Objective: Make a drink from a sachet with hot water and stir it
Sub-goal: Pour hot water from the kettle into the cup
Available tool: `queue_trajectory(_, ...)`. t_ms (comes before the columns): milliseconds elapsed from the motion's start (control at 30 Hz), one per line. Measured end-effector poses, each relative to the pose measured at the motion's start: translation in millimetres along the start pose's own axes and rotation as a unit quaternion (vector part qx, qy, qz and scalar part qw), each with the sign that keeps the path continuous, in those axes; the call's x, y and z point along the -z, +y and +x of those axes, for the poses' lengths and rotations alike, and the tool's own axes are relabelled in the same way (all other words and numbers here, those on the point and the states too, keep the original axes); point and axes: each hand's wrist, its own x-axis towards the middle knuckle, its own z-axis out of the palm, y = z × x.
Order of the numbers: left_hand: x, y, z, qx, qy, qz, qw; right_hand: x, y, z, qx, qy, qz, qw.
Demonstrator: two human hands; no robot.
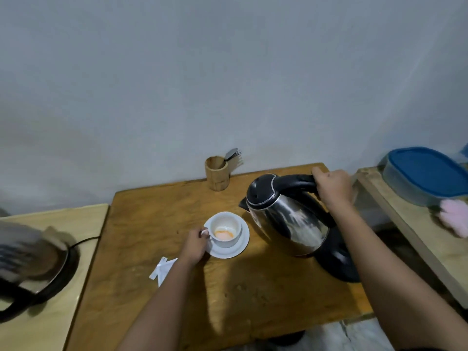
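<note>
A white cup (pixel 226 229) stands on a white saucer (pixel 241 245) in the middle of the brown wooden table (pixel 152 249). Orange powder lies in the cup's bottom. My left hand (pixel 195 245) pinches the cup's handle. A steel kettle (pixel 286 216) with a black lid is tilted, spout toward the cup, lifted off its black base (pixel 336 262). My right hand (pixel 331 187) grips the kettle's black handle. No water is seen falling. A torn white sachet (pixel 162 269) lies on the table beside my left forearm.
A wooden holder (pixel 216 174) with forks stands at the table's back edge by the wall. On the lower left table sits a dark round appliance (pixel 38 269) with a cord. A shelf on the right carries a blue-lidded box (pixel 425 173) and a pink cloth (pixel 453 216).
</note>
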Motion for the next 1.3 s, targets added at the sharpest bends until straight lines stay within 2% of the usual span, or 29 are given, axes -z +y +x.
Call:
queue_trajectory(167, -0.5, 1.4, -0.4, 0.023, 0.002, -0.005, 1.0, -13.3, -13.5, -5.9, 0.068, -0.045, -0.048, 0.995)
queue_trajectory(333, -0.5, 2.6, -0.8, 0.043, -0.008, -0.008, 0.999, -24.2, -29.4, -14.1, 0.115, -0.058, -0.104, 0.986)
queue_trajectory(567, 0.8, 1.4, -0.2, 0.055, -0.009, -0.006, 0.998, -28.7, -43.7, -14.5, 0.159, -0.064, -0.128, 0.977)
queue_trajectory(900, 2.8, 1.1, 4.4, 0.062, -0.018, 0.005, 0.998, -39.9, -46.3, -18.8, 0.18, -0.063, -0.158, 0.969)
queue_trajectory(1300, 1.5, 2.0, 5.6, 0.07, -0.011, 0.008, 0.997, -39.4, -40.8, -21.0, 0.163, -0.061, -0.166, 0.971)
